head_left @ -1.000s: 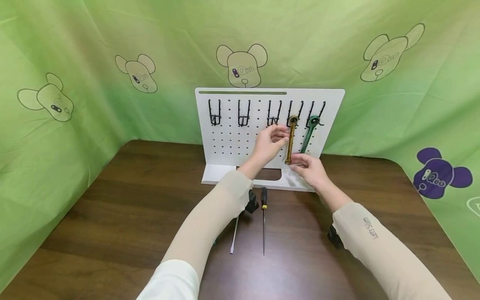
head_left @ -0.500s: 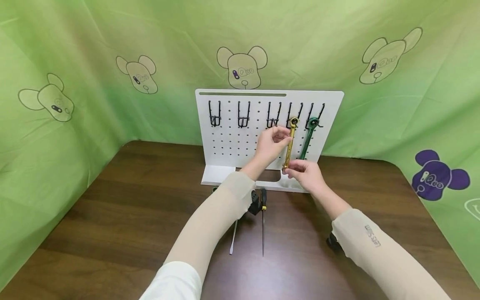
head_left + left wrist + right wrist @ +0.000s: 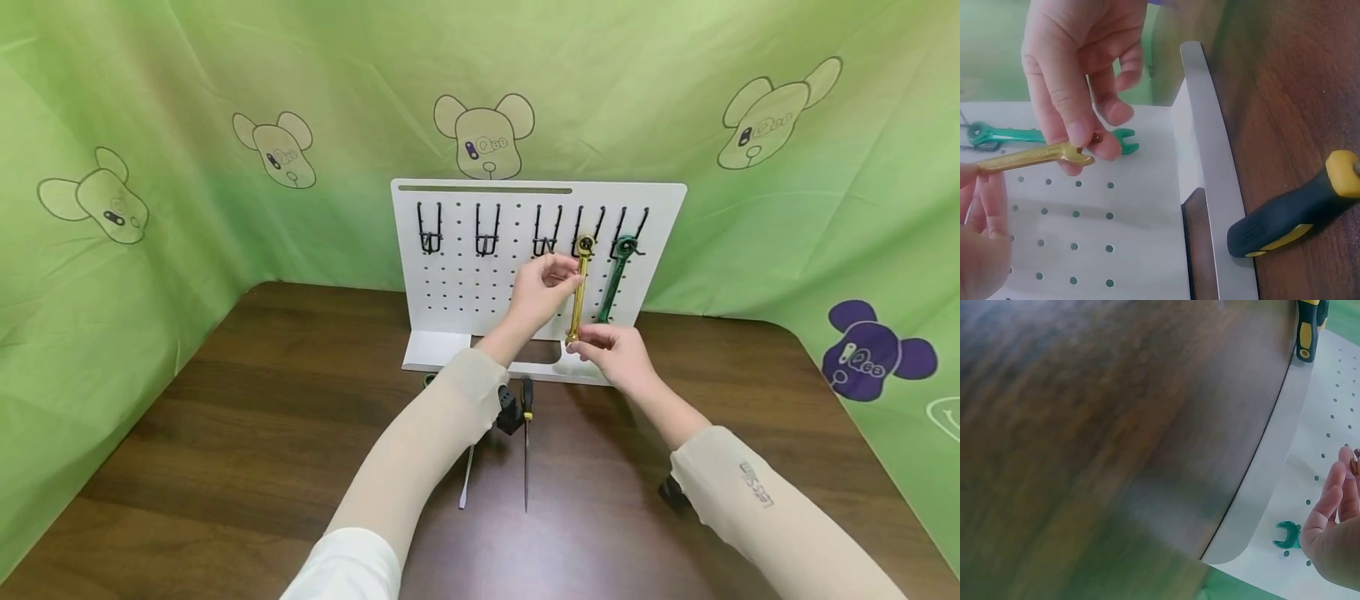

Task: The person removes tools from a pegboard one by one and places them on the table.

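Note:
A gold wrench stands nearly upright before the white pegboard, its ring end at the fourth black hook from the left. My left hand pinches its shaft between thumb and fingers. Lower down, my right hand pinches the wrench's open end, which the left wrist view shows between thumb and fingertip. Just to the right, a green wrench hangs on the last hook. In the right wrist view its open end shows beside the right hand; the gold wrench is mostly out of that frame.
On the brown table before the board lie a black-and-yellow screwdriver and another screwdriver's blade, partly under the left forearm. A green piece peeks out beside that arm. Further black hooks line the board's left half.
My right hand has come left and down onto the gold wrench's lower end and now pinches it. That end has shifted slightly left and down. The left hand stays nearly in place.

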Action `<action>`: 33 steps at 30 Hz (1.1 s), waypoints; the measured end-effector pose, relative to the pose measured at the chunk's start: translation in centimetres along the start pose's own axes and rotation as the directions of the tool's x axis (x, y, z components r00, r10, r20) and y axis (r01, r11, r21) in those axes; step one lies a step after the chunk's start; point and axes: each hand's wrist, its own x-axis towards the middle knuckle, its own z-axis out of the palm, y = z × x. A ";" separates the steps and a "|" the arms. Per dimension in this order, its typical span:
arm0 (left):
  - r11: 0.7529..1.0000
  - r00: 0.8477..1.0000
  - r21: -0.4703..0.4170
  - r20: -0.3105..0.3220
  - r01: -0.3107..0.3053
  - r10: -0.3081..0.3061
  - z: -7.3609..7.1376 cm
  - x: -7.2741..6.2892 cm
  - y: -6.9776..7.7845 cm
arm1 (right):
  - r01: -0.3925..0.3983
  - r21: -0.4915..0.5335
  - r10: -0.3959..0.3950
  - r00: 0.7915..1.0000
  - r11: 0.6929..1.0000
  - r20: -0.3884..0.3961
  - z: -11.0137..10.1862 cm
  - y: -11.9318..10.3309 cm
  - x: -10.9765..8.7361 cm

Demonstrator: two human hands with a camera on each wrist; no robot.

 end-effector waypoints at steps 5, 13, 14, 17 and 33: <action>1.000 1.000 0.001 0.006 -0.008 0.008 -0.1 -0.3 0.0 | 0.020 0.001 -0.020 1.000 1.000 0.005 0.0 0.2 -0.3; 0.998 1.000 -0.057 0.009 -0.004 0.004 0.1 -1.1 0.2 | 0.036 0.046 -0.037 0.999 0.998 0.016 -0.2 -0.8 -1.6; 0.998 1.000 -0.062 0.006 -0.005 0.005 0.1 -1.2 0.2 | 0.037 0.046 -0.038 0.999 0.998 0.016 -0.3 -0.9 -1.7; 0.997 1.000 -0.071 0.001 -0.010 0.010 0.1 -1.5 0.4 | 0.039 0.026 -0.039 0.999 0.999 0.010 -0.5 -1.1 -2.1; 0.995 0.999 -0.089 -0.004 -0.048 0.048 0.2 -2.9 1.1 | 0.056 0.011 -0.056 0.998 0.998 0.008 -0.6 -1.4 -3.4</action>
